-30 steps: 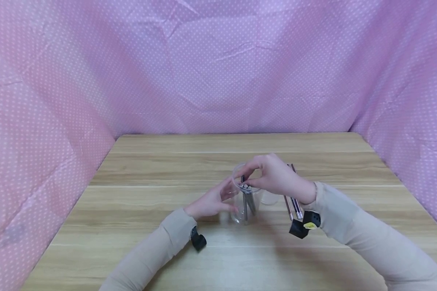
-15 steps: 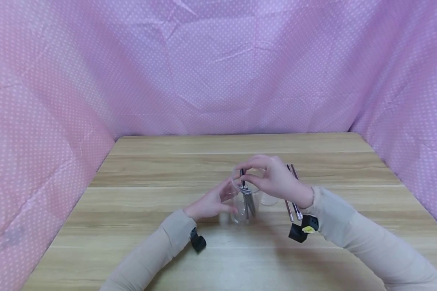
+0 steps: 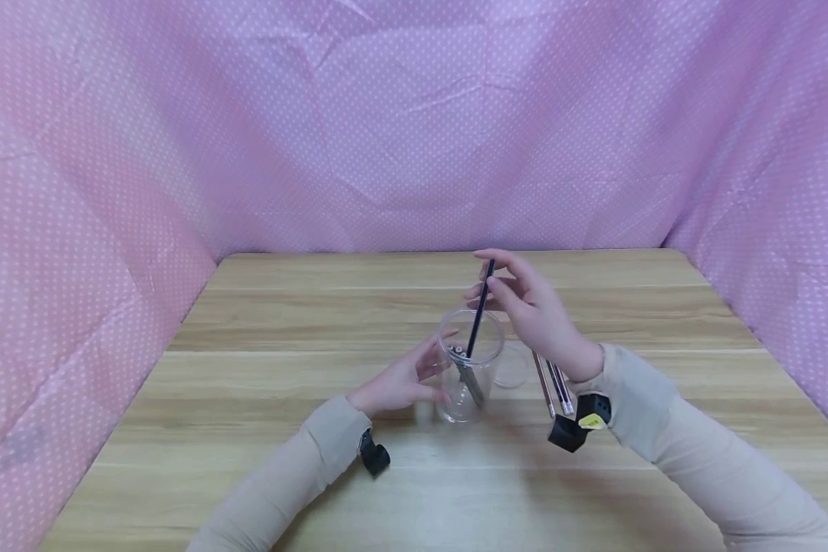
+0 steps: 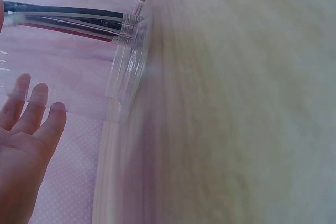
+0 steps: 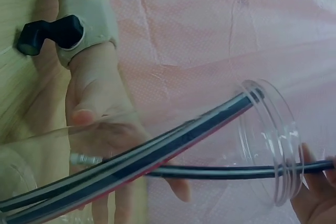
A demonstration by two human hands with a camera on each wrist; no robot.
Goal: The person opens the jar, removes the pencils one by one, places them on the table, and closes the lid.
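Observation:
A clear plastic jar [image 3: 459, 410] stands upright on the table, with several dark pencils [image 3: 471, 383] leaning inside. My left hand [image 3: 402, 382] holds the jar from its left side, thumb in front and fingers behind; in the left wrist view three fingertips [image 4: 39, 90] lie at its wall. Above the rim, my right hand [image 3: 541, 318] pinches the upper end of a dark pencil [image 3: 481, 310] between thumb and fingers. That pencil slants through the mouth; in the right wrist view its metal-banded end [image 5: 86, 159] is still inside the jar.
Behind and right of the jar lies a clear round lid [image 3: 512, 369]. Several pencils [image 3: 559, 389] lie side by side on the wooden table [image 3: 303, 307], partly under my right wrist. Pink dotted cloth [image 3: 414, 153] hangs behind the table and along both sides.
My right hand has risen from the jar's mouth and drawn the pinched pencil up, moving slightly right. The other pencils stay in the jar. My left hand has barely moved.

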